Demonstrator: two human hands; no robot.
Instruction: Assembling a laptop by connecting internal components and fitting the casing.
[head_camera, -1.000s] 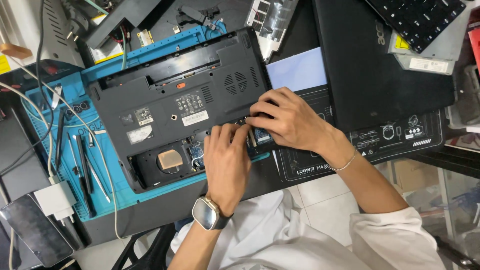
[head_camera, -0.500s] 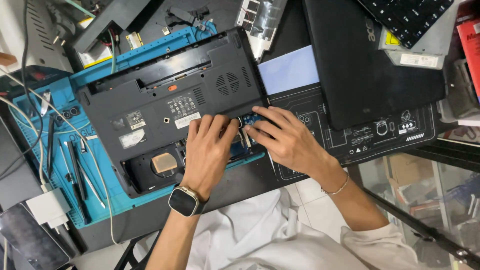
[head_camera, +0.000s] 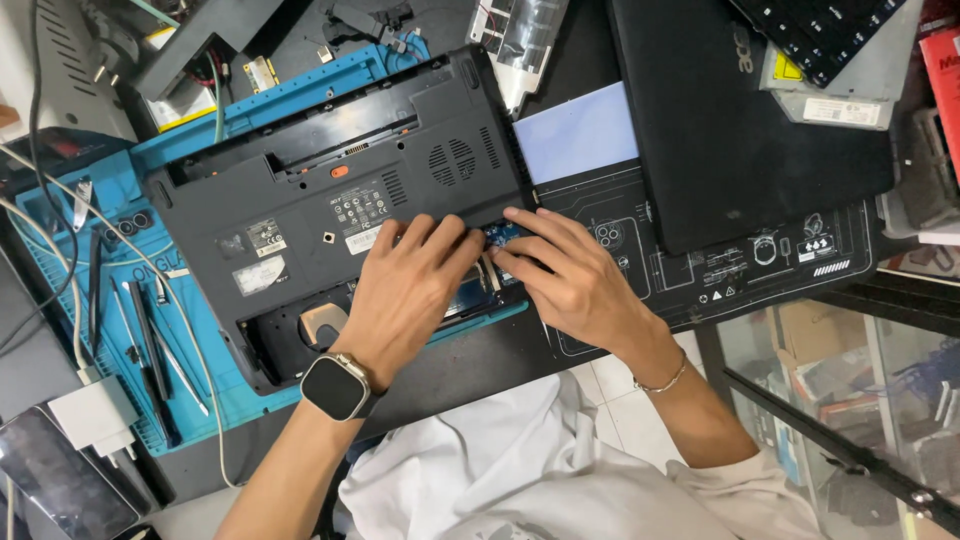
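**Both hands press into the open bay of an upturned laptop**

Head view: A black laptop (head_camera: 330, 200) lies bottom-up on a blue repair mat (head_camera: 70, 290), tilted so that its vented corner points toward the top right. Along its near edge a cover is off and an open bay (head_camera: 490, 265) shows a blue-green circuit board. The left hand (head_camera: 405, 290) lies flat across the base beside that bay, fingers spread and pointing up the frame, its grip apart and clamped on nothing; a smartwatch (head_camera: 335, 385) with a dark face sits on the wrist. The right hand (head_camera: 570, 280) comes in from the right with its fingertips (head_camera: 515, 250) bent down onto the board in the bay, touching it; whether they pinch any small part I cannot tell. A thin bracelet (head_camera: 660, 380) circles that wrist. The two hands lie just beside each other, almost touching at the bay.

To the right of the laptop lie a pale lilac pad (head_camera: 585, 130) and a second, closed black laptop (head_camera: 750, 110) on a black printed work mat (head_camera: 740, 270). Slim dark tools (head_camera: 145, 350) lie on the blue mat at the left, near a white charger block (head_camera: 95, 415).

Against half a second ago, the left hand has slid a little rightward toward the bay, and both hands stay on the laptop's near edge. A second ago the left hand lay lower, its fingers only reaching the edge.
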